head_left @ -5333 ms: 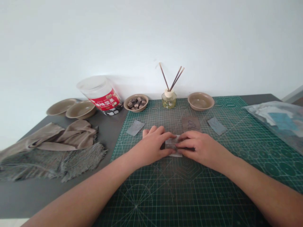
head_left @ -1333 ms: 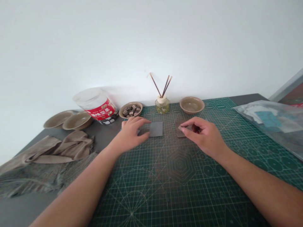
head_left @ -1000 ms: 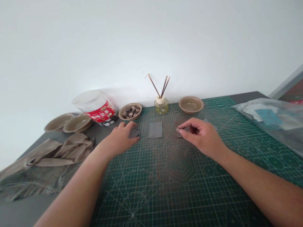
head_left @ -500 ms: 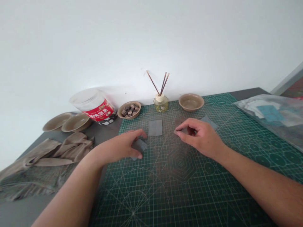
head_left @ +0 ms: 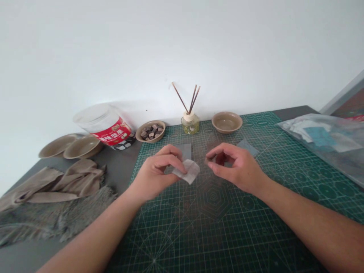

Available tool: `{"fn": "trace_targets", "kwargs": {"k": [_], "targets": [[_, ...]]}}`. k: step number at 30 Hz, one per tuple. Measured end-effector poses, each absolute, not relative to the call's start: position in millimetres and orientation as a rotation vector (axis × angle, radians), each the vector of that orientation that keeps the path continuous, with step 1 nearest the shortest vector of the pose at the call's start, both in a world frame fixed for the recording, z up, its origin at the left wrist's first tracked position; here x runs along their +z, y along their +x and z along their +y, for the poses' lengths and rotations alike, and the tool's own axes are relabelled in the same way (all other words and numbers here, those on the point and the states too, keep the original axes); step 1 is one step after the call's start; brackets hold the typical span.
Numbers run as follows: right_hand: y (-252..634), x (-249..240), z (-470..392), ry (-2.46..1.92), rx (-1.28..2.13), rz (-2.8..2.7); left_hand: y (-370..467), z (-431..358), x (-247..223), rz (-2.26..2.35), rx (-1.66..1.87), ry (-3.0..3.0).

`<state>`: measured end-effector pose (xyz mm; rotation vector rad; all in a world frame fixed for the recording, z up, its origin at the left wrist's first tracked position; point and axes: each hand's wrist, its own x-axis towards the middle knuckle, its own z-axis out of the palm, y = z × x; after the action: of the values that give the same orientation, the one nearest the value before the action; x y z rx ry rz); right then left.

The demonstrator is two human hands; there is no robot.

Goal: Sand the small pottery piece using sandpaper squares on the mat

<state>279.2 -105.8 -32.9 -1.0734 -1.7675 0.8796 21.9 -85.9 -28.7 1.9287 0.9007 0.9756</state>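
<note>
My left hand (head_left: 160, 170) pinches a small pale cloth square (head_left: 191, 171) above the green cutting mat (head_left: 176, 235). To its right, the thumb and index finger of my right hand (head_left: 234, 165) are closed on a small brownish piece (head_left: 209, 161), its shape mostly hidden. A grey square (head_left: 186, 151) lies on the mat behind my left hand, partly covered by it. Beyond my right hand lies a blue-grey piece (head_left: 247, 146), also partly hidden.
At the back stand a bowl of small blocks (head_left: 150, 132), a reed diffuser (head_left: 190, 123) and an empty bowl (head_left: 226, 122). A plastic tub (head_left: 108, 127), two bowls (head_left: 82, 148) and crumpled cloth (head_left: 65, 182) are left. A plastic bag (head_left: 321, 136) lies right.
My left hand has picked up the cloth piece it was over and moved right with it, nearer my right hand. My right hand keeps its pinch. The view has shifted slightly.
</note>
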Motion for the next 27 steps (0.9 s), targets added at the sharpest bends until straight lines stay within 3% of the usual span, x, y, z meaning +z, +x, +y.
{"fn": "trace_targets", "kwargs": {"k": [8,13,18,27], "targets": [[272,-39,-109,-0.957,0.968,-1.85,31,-85,-40,0.823,0.491,2.044],[273,-43,-106,-1.002,1.02,-1.851,26,-83,-34,0.887,0.4,2.083],[269,-44,-109,-0.992,1.046,-1.889,27,-81,-38,0.977,0.479,1.941],[257,-46,-116,-0.812,0.668,-2.106,37,-89,-40,0.894,0.556,1.542]]}}
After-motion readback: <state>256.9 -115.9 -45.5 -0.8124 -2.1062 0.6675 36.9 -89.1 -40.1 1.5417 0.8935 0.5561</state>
